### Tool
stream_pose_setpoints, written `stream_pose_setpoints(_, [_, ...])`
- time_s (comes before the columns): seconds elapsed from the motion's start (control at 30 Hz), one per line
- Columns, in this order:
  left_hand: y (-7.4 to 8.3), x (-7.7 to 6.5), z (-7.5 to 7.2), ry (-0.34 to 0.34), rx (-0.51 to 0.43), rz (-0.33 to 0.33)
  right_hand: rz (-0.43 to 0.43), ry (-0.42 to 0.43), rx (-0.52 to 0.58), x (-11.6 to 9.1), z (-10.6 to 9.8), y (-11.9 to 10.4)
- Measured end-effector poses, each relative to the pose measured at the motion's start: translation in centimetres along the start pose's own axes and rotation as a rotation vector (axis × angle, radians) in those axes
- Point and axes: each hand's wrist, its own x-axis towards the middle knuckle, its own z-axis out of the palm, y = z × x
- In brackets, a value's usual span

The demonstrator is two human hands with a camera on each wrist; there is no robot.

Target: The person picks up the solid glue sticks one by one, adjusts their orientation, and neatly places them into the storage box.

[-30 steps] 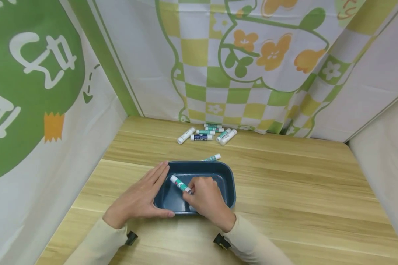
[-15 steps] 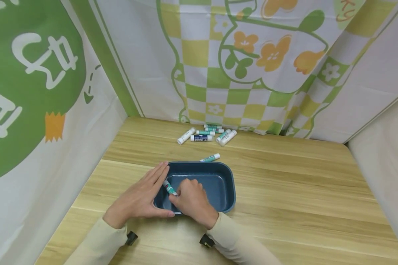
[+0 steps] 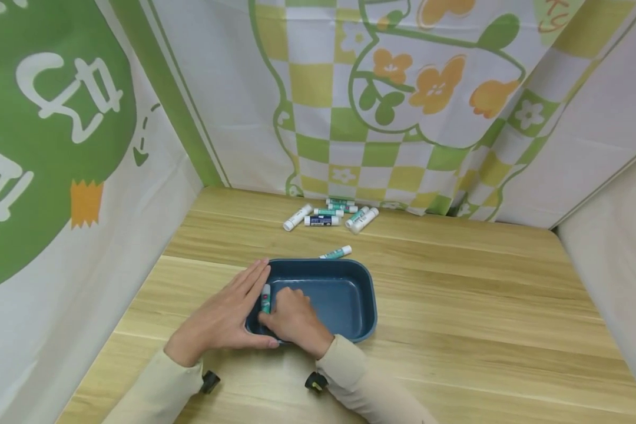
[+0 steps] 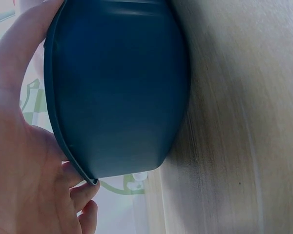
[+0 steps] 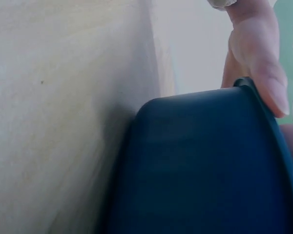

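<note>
A dark blue rectangular tray (image 3: 368, 300) stands on the wooden table. My left hand (image 3: 219, 315) spans its left end, thumb on the near rim and fingers along the far left corner; the left wrist view shows fingertips reaching over the rim (image 4: 63, 141). Inside the tray, my right hand (image 3: 294, 318) pinches the near end of a lip balm tube (image 3: 265, 298) with a white cap and green label. The tube points away from me beside the tray's left wall, its lower end hidden by the hand. The right wrist view mostly shows the tray's outer wall (image 5: 200, 161).
Right behind the tray lies a green-labelled lip balm tube (image 3: 337, 252). Farther back are several more, among them a navy-labelled tube (image 3: 321, 220) and a white tube (image 3: 298, 217). A printed curtain (image 3: 381, 153) hangs at the table's back edge.
My right hand has moved left inside the tray with the lip balm tube. The tube has turned from slanted to nearly straight away from me. My left hand has stayed put.
</note>
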Motion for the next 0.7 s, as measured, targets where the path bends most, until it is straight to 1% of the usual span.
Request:
stream_pose_setpoints(0.13, [0.0, 0.0, 0.0, 0.012, 0.002, 0.014, 0.013, -0.006, 0.014, 0.2, 0.3, -0.2])
stream_pose_setpoints(0.27, [-0.1, 0.0, -0.1, 0.025, 0.014, 0.025, 0.008, -0.007, 0.015, 0.5, 0.5, -0.4])
stream_pose_setpoints(0.4, [-0.1, 0.0, -0.1, 0.019, 0.017, 0.022, -0.003, -0.002, 0.017, 0.5, 0.6, -0.4])
stream_pose_setpoints(0.57, [0.1, 0.0, -0.1, 0.002, 0.008, 0.008, -0.038, -0.012, 0.035, 0.2, 0.3, -0.1])
stream_pose_setpoints(0.7, [0.2, 0.1, -0.2, -0.020, 0.008, -0.014, -0.083, -0.033, 0.027, -0.3, -0.6, 0.3])
